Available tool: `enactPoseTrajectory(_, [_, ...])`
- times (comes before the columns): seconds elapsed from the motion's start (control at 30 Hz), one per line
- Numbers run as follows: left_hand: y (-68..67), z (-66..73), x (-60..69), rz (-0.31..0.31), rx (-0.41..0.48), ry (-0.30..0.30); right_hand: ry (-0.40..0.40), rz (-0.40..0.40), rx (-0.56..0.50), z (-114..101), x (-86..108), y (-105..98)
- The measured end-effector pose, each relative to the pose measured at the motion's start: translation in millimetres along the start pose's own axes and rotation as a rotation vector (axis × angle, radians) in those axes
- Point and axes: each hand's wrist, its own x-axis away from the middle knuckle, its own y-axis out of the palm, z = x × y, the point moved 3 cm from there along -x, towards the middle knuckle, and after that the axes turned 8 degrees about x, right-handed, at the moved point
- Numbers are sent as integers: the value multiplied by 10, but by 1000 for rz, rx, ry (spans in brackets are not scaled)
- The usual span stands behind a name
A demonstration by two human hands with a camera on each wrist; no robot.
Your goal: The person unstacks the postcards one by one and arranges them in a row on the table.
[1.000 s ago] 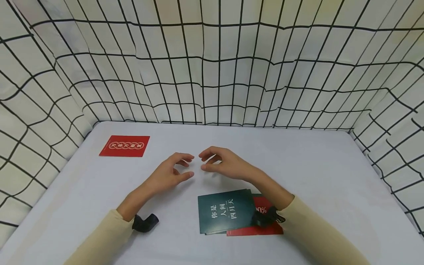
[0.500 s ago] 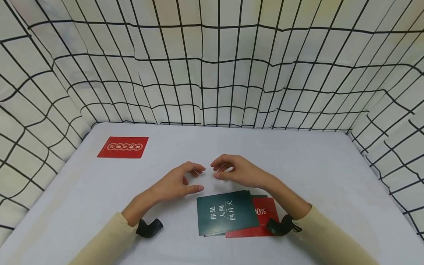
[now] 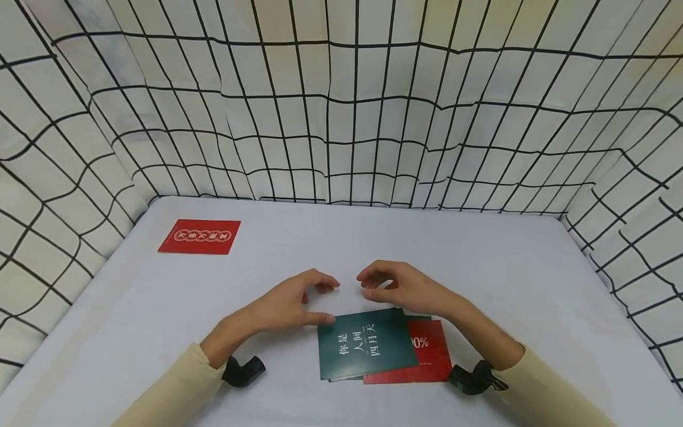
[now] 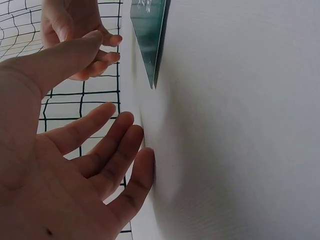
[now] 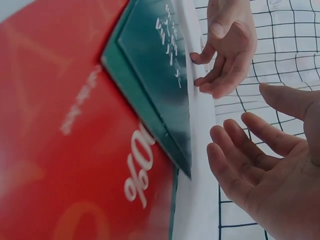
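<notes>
A dark green card (image 3: 363,344) with white characters lies over a red card (image 3: 434,356) marked with a percent figure, in a loose overlapping stack near the table's front. More green edges peek out beneath it. My left hand (image 3: 285,302) hovers at the stack's far left corner with fingers relaxed and nothing held; in the left wrist view its thumb is apart from the green card (image 4: 150,40). Beyond the stack, my right hand (image 3: 411,287) hangs with loosely bent fingers, holding nothing. The right wrist view shows the red card (image 5: 65,125) close up, beside the right hand (image 5: 265,160).
Another red card (image 3: 200,237) with a row of ringed characters lies at the back left of the white table (image 3: 480,255). A black grid on pale cloth (image 3: 341,118) walls the back and both sides. Black wrist cameras stick out beneath both sleeves.
Both hands have come nearer to the front and shifted right, and the gap between them has widened. More of the red card in the stack is uncovered. The cards themselves stay put.
</notes>
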Motion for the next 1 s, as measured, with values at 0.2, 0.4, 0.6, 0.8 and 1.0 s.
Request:
enactPoseTrajectory(0.2, [28, 17, 17, -34, -1, 47, 8, -23, -11, 75, 76, 14])
enactPoseTrajectory(0.4, [67, 57, 14, -64, -19, 70, -10, -44, -6, 112, 106, 19])
enactPoseTrajectory(0.6, [105, 83, 22, -89, -23, 70, 1, -58, 43, 133, 170, 38])
enactPoseTrajectory(0.8, [146, 85, 26, -117, -32, 90, 5, -75, 117, 134, 222, 66])
enactPoseTrajectory(1.0, [165, 102, 30, -124, -65, 107, -7, -91, 129, 136, 259, 74])
